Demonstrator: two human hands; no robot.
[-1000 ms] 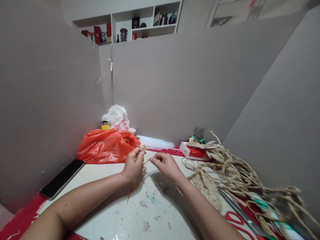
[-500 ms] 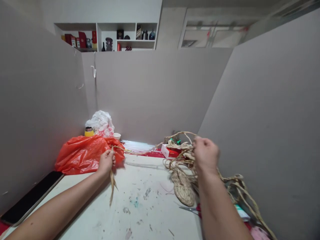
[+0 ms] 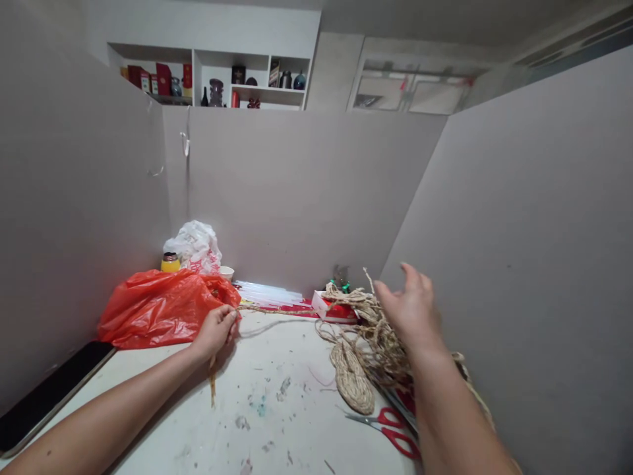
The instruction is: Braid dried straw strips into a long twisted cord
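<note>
My left hand pinches a twisted straw cord beside the red bag, and loose strands of straw hang below the fist. From there the cord runs right, just above the table, toward a heap of straw rope. Over that heap my right hand is raised with thumb and fingers apart, holding nothing. A thin upright rope end shows left of its thumb. In front of the heap lies a sole-shaped piece of coiled, woven straw. Red-handled scissors rest near my right forearm, which hides part of the rope.
A red plastic bag and a phone lie at the left. Behind stand a yellow jar, a white bag and a white cup. White sticks and a red-white box line the back. Grey partitions enclose the table.
My right hand has opened and let go of the rope, which has dropped onto the heap. The cord now hangs lower and straighter. My left hand has shifted slightly down and right.
</note>
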